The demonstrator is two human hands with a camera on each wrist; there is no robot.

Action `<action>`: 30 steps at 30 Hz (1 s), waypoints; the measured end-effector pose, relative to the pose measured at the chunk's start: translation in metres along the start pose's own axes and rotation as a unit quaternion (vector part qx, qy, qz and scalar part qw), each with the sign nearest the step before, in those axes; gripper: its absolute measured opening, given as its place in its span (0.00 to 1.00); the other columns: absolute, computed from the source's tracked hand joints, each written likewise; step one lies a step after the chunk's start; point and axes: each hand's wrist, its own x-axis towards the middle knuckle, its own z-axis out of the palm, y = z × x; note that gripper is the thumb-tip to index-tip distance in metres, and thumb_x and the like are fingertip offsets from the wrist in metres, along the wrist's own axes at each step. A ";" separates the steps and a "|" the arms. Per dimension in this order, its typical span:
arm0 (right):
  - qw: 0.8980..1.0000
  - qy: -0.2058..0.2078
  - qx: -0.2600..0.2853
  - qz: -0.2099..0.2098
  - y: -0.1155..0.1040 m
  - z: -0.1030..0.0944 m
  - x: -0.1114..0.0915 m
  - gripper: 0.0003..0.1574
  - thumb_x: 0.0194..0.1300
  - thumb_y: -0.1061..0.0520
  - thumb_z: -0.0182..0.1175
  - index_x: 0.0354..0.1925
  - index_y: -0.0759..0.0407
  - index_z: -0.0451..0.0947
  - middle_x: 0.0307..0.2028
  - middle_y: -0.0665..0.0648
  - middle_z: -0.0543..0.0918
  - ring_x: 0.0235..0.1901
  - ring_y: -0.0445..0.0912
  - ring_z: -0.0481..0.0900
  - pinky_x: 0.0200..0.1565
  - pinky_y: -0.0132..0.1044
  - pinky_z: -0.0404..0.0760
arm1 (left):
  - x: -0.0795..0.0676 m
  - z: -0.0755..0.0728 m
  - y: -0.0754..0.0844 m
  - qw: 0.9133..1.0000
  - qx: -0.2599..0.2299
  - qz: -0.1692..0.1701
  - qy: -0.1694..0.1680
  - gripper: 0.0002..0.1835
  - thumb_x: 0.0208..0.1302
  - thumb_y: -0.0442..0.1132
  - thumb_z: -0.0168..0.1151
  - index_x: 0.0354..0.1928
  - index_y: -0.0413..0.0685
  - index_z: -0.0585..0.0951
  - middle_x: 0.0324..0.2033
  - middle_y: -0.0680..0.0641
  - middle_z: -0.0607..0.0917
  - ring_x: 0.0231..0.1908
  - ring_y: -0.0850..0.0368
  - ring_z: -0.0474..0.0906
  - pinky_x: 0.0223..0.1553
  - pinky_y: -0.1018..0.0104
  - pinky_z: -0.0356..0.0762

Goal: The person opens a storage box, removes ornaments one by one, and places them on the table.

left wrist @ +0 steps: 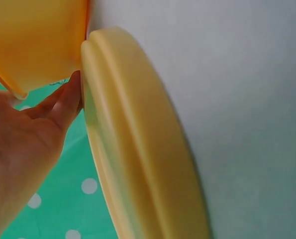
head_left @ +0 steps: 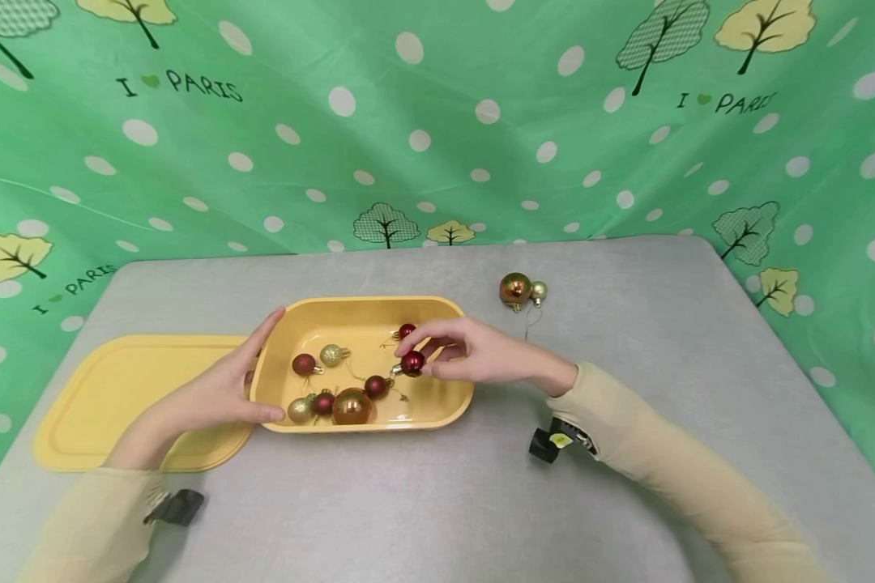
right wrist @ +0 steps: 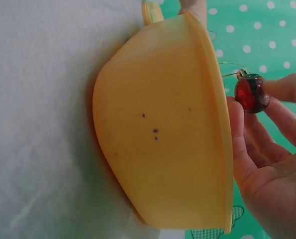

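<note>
A yellow plastic container (head_left: 372, 300) stands on the grey table, several baubles lying inside it. My left hand (head_left: 219, 390) holds its left end, the thumb at the near corner and the fingers along the far side. Above the container's right part, my right hand (head_left: 481, 350) pinches a shiny dark red bauble (head_left: 412, 363) between thumb and fingers. The right wrist view shows this bauble (right wrist: 251, 93) above the rim, with a thin loop on its gold cap. Inside are a large copper bauble (head_left: 353, 406), glittery gold ones (head_left: 331, 355) and small red ones (head_left: 304, 364).
A yellow lid (head_left: 127, 397) lies left of the container, partly under my left forearm. Right of the container, toward the back, lie a large copper bauble (head_left: 514, 289) and a small pale gold one (head_left: 538, 291). A green polka-dot curtain (head_left: 452, 121) hangs behind the table.
</note>
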 end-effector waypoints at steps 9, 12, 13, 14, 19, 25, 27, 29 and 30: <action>0.997 0.060 0.048 -0.013 0.005 -0.007 -0.008 0.24 0.60 0.73 0.58 0.55 0.73 0.73 0.56 0.68 0.75 0.45 0.62 0.78 0.44 0.44 0.81 | -0.002 0.000 0.000 0.999 0.050 -0.014 0.009 0.71 0.41 0.42 0.80 0.77 0.55 0.35 0.72 0.31 0.45 0.64 0.30 0.50 0.61 0.36 0.53; 0.995 0.088 0.042 -0.009 0.006 -0.009 -0.011 0.22 0.60 0.73 0.60 0.54 0.73 0.74 0.54 0.69 0.76 0.49 0.55 0.78 0.48 0.46 0.79 | -0.002 0.001 -0.002 0.999 0.048 -0.018 0.004 0.71 0.41 0.42 0.79 0.77 0.57 0.35 0.73 0.32 0.44 0.65 0.29 0.48 0.56 0.26 0.50; 0.995 0.096 0.038 -0.008 0.007 -0.010 -0.012 0.22 0.60 0.72 0.61 0.54 0.73 0.75 0.54 0.68 0.77 0.49 0.52 0.77 0.49 0.46 0.78 | -0.002 0.001 -0.002 0.999 0.041 -0.018 0.000 0.70 0.42 0.42 0.79 0.77 0.57 0.34 0.73 0.34 0.42 0.66 0.29 0.47 0.57 0.26 0.49; 0.994 0.103 0.036 -0.006 0.007 -0.011 -0.013 0.22 0.60 0.72 0.61 0.53 0.73 0.75 0.53 0.68 0.77 0.49 0.52 0.77 0.50 0.46 0.78 | -0.002 0.001 -0.002 0.999 0.033 -0.020 -0.003 0.70 0.43 0.42 0.79 0.77 0.58 0.34 0.74 0.36 0.40 0.68 0.29 0.43 0.61 0.31 0.47; 0.991 0.132 0.024 0.006 0.008 -0.017 -0.022 0.23 0.60 0.71 0.61 0.54 0.72 0.75 0.52 0.69 0.77 0.48 0.54 0.77 0.52 0.45 0.77 | -0.003 0.001 0.000 1.000 0.012 -0.025 -0.014 0.69 0.46 0.40 0.77 0.76 0.61 0.33 0.75 0.42 0.36 0.70 0.32 0.36 0.68 0.53 0.41; 0.985 0.169 0.012 0.033 0.013 -0.025 -0.033 0.33 0.57 0.72 0.63 0.62 0.70 0.68 0.54 0.71 0.75 0.50 0.52 0.77 0.52 0.45 0.77 | -0.003 0.001 0.001 0.999 0.014 -0.025 -0.019 0.68 0.47 0.40 0.77 0.76 0.61 0.32 0.75 0.42 0.35 0.70 0.32 0.38 0.63 0.75 0.41; 0.983 0.177 0.015 0.043 0.015 -0.029 -0.036 0.34 0.57 0.72 0.64 0.62 0.69 0.67 0.52 0.70 0.77 0.50 0.52 0.78 0.51 0.45 0.77 | -0.003 0.001 0.001 0.999 0.012 -0.027 -0.021 0.69 0.47 0.40 0.77 0.76 0.61 0.31 0.75 0.41 0.35 0.69 0.30 0.39 0.61 0.80 0.43; 0.981 0.185 0.021 0.047 0.018 -0.031 -0.040 0.34 0.57 0.72 0.64 0.62 0.70 0.66 0.51 0.69 0.78 0.50 0.52 0.78 0.51 0.46 0.77 | -0.003 0.000 0.002 0.999 0.012 -0.030 -0.023 0.69 0.47 0.40 0.77 0.76 0.61 0.31 0.75 0.40 0.36 0.69 0.29 0.41 0.59 0.82 0.44; 0.981 0.187 0.023 0.049 0.019 -0.033 -0.042 0.34 0.57 0.73 0.63 0.61 0.70 0.65 0.51 0.68 0.78 0.50 0.52 0.78 0.52 0.46 0.77 | -0.003 0.000 0.002 0.999 0.013 -0.031 -0.024 0.69 0.48 0.40 0.77 0.76 0.60 0.31 0.75 0.40 0.36 0.69 0.29 0.42 0.59 0.83 0.44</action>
